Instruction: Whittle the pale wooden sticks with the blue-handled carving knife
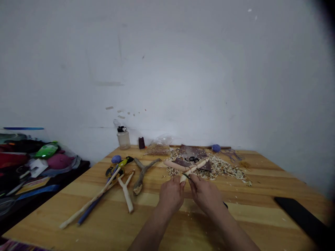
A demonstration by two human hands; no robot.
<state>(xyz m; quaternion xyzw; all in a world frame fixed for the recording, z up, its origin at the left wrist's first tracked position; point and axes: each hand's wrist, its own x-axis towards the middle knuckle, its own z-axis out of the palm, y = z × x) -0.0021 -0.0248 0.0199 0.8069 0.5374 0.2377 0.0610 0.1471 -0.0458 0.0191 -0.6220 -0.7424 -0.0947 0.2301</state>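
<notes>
A peeled, Y-shaped forked stick [195,167] points away from me over the middle of the table. My left hand [171,196] is closed around its near end. Against the wood, my right hand [206,195] grips a carving knife [186,175]; only a short dark part shows at the stick, and the fist hides most of it. Both hands nearly meet at the stem. Beyond them, wood shavings [222,167] are heaped around a dark brown sheet [192,151] with small black rings [192,159] on it.
On the left lie a peeled fork [127,195], a bark-covered fork [142,174], a long peeled stick [86,207] and a blue rod [91,211]. A bottle [124,138], dark spool [141,143] and plastic bag [160,148] line the wall. A black flat object [298,212] lies right.
</notes>
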